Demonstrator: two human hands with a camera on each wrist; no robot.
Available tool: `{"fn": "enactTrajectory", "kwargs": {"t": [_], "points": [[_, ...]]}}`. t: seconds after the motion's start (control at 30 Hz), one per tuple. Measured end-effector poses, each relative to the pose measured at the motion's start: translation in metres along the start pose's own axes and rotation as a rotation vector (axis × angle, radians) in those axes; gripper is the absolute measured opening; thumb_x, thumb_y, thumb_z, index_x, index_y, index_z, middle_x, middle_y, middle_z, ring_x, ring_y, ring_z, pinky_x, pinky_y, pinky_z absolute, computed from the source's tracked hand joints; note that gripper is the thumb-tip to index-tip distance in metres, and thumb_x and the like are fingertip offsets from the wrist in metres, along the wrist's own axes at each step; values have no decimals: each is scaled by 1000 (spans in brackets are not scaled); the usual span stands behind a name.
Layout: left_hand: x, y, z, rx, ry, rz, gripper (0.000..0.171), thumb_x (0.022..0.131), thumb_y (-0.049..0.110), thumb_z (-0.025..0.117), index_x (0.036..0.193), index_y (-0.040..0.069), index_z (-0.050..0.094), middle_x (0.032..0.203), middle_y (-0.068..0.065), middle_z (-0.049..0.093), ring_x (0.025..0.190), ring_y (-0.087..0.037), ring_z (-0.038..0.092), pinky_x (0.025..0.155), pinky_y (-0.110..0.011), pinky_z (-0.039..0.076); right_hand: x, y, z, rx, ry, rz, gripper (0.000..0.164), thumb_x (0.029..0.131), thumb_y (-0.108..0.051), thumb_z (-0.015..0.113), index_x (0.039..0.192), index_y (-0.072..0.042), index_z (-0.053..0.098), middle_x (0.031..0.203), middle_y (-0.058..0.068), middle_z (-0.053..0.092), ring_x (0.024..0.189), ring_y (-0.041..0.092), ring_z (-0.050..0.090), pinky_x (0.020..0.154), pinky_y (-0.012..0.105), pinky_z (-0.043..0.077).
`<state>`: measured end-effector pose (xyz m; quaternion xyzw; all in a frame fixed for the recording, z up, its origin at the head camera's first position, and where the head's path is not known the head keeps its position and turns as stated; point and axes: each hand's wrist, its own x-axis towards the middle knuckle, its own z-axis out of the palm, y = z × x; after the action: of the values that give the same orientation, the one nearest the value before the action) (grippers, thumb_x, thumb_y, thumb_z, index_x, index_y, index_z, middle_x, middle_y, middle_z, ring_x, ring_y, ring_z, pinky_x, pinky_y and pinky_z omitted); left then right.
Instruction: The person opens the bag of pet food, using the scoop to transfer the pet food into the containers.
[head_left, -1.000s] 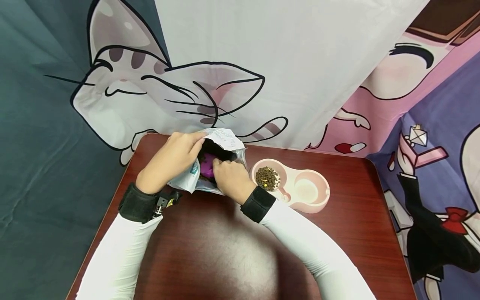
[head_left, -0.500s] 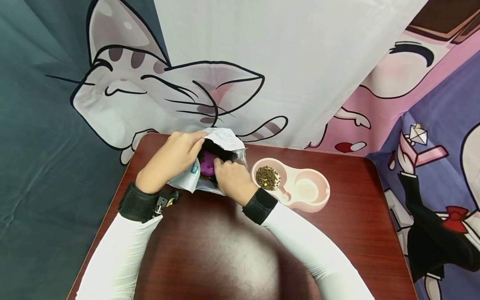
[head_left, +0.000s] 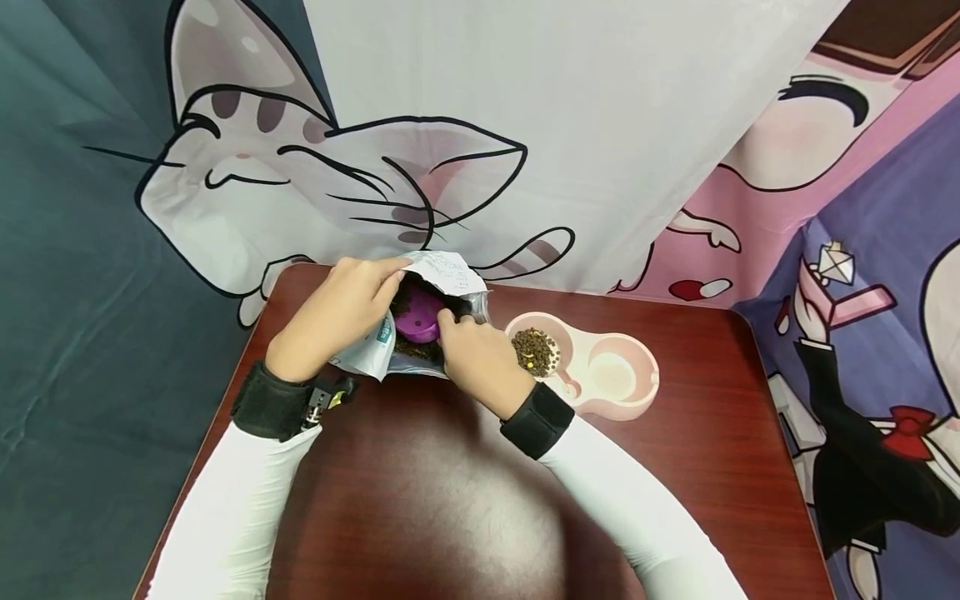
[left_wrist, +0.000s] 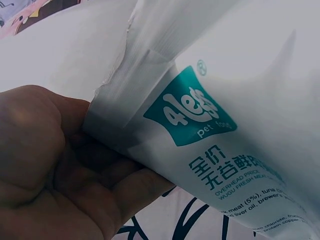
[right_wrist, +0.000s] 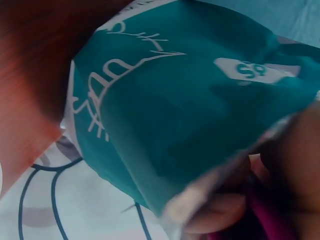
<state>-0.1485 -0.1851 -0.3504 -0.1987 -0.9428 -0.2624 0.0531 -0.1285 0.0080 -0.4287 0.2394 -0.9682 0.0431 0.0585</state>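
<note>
A white and teal pet food bag stands with its mouth open at the back of the table. My left hand pinches the bag's rim; in the left wrist view, fingers curl behind the printed wall. Inside the mouth lies a purple scoop, over dark food that is only partly visible. My right hand reaches in from the right and grips the scoop's handle end, mostly hidden by the fingers. The right wrist view shows the bag's teal side and a bit of the purple scoop.
Right of the bag stands a pink double bowl, with brown kibble in its left half. The reddish-brown table extends to the right and front. A printed cloth hangs behind.
My right hand has drawn slightly right and toward me, and more of the purple scoop shows in the bag's mouth. My left hand keeps its grip on the rim.
</note>
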Motion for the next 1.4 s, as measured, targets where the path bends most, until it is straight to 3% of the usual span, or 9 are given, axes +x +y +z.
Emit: {"fn": "enactTrajectory", "kwargs": {"t": [0.23,0.47,0.6,0.83,1.13,1.4], "points": [[0,-4,-5,-16,-2,-18,34,106,11,51,134,5,69,125,-16,73,98,-28,67,88,-50,55,-20,5,-7,50,57,-6,24,105,-32,57,107,-8,54,80,12,67,64,35,70,47,48,53],[3,-7,-5,-18,-4,-21,34,106,12,52,135,4,68,128,-17,71,116,-34,69,99,-55,53,-44,20,-11,140,105,-8,23,106,-31,56,106,-8,51,77,10,58,59,35,65,46,46,49],[5,-6,-4,-16,-4,-14,34,106,12,51,134,5,69,128,-16,72,116,-34,69,100,-55,53,-55,28,-8,188,140,-5,23,106,-31,56,108,-8,52,78,9,57,60,36,65,47,46,48],[5,-8,-6,-18,0,-44,33,107,14,52,133,6,70,125,-17,72,116,-36,68,101,-56,51,-63,43,-7,250,124,-4,20,106,-30,57,108,-11,51,79,5,56,68,29,66,51,44,48],[6,-9,-4,-21,9,-32,33,107,12,51,133,5,69,127,-17,72,118,-36,68,101,-55,52,-68,56,11,318,167,-38,30,107,-32,55,130,-12,57,108,6,69,91,26,71,66,48,57],[6,-10,-3,-19,16,-31,34,107,14,49,134,6,69,127,-15,72,116,-34,69,99,-54,53,-68,60,34,335,304,-89,33,104,-27,60,131,-7,59,114,9,69,96,26,71,72,46,59]]}}
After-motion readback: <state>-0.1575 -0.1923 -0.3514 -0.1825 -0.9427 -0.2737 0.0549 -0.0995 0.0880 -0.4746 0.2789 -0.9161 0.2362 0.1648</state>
